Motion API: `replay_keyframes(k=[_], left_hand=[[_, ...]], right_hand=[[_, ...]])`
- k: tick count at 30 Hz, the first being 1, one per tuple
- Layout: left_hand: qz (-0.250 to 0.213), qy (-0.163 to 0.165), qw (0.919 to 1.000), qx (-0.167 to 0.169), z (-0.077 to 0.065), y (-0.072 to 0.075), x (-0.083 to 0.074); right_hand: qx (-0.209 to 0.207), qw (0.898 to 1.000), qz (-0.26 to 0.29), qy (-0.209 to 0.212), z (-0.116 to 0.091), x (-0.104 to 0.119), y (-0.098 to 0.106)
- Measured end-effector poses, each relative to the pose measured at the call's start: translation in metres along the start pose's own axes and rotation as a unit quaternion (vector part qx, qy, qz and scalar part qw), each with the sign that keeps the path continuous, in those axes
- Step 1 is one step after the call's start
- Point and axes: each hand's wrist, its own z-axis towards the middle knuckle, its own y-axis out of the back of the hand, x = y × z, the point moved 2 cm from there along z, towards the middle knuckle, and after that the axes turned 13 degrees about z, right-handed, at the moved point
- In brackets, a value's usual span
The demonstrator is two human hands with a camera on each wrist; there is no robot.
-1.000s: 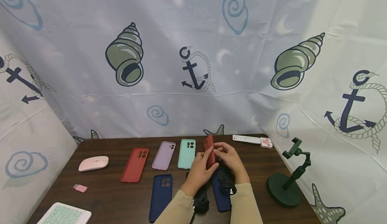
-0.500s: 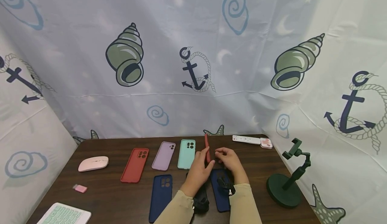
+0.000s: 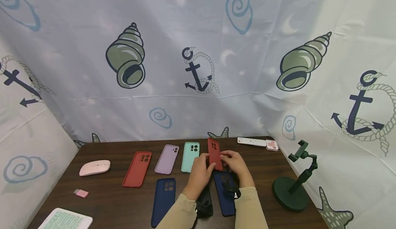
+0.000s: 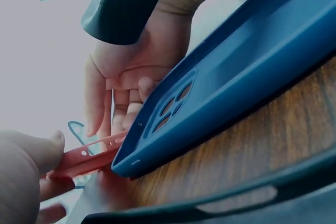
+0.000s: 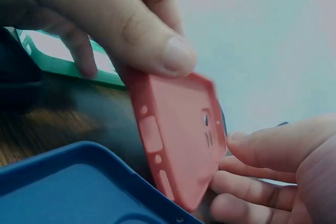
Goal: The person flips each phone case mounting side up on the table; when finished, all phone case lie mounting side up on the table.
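Observation:
A red phone case point(image 3: 214, 153) stands raised at the back of the table, its back with camera holes showing in the head view. My left hand point(image 3: 198, 176) grips its lower left side, thumb on the bottom edge in the right wrist view. At the opposite long edge, my right hand point(image 3: 235, 163) pinches the case, its thumb point(image 5: 262, 142) on the rim and fingers point(image 5: 252, 190) behind. A dark blue phone case point(image 3: 225, 196) lies below the right wrist. Beside it a black phone case point(image 3: 205, 198) is partly hidden by the left forearm.
Mint point(image 3: 190, 157), lilac point(image 3: 167, 159), red point(image 3: 137, 169) and dark blue point(image 3: 163, 203) phone cases lie to the left. Farther left are a mouse point(image 3: 94, 168), a pink USB stick point(image 3: 81, 193) and a keyboard point(image 3: 66, 219). Right stand a green phone stand point(image 3: 290, 194) and a white remote point(image 3: 251, 141).
The red phone case was turned edge-on half a second ago with my right hand apart from it; now its back faces the head camera and my right hand meets its right edge.

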Motion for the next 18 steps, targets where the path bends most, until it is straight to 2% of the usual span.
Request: replay_keyframes(k=[4, 7, 13, 16, 18], left_hand=[[0.079, 0.02, 0.9966, -0.009, -0.005, 0.001, 0.002], [0.102, 0.034, 0.9941, 0.006, -0.007, 0.001, 0.004], [0.098, 0.039, 0.9942, 0.02, -0.005, 0.0, 0.005], [0.075, 0.032, 0.9963, 0.025, -0.005, 0.006, 0.005], [0.062, 0.018, 0.9973, 0.033, -0.007, 0.015, 0.004]], right_hand=[[-0.013, 1.0, 0.017, -0.005, -0.001, -0.001, -0.002], [-0.021, 0.999, 0.027, -0.009, -0.002, -0.001, -0.004], [-0.024, 0.998, 0.048, -0.012, 0.0, -0.002, -0.001], [-0.022, 0.996, 0.084, -0.015, -0.002, -0.003, 0.003], [-0.022, 0.995, 0.098, -0.002, -0.005, -0.002, 0.007]])
